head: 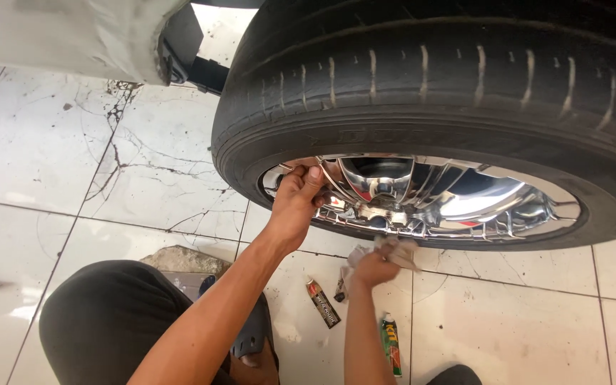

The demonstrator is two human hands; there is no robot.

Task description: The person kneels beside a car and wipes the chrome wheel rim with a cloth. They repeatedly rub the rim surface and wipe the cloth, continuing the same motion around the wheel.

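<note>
A black car tyre (429,78) with a shiny chrome wheel (422,196) fills the upper right. My left hand (297,199) grips the rim edge of the chrome wheel at its left side, fingers curled over a spoke. My right hand (373,267) is below the wheel, closed around a crumpled light cloth (393,249) that touches the lower rim.
On the cracked white tile floor (108,157) lie a brown tube (324,303), a green tube (391,346) and a small dark item (340,289). My knee in dark trousers (108,321) is at lower left. White car bodywork (73,36) hangs at top left.
</note>
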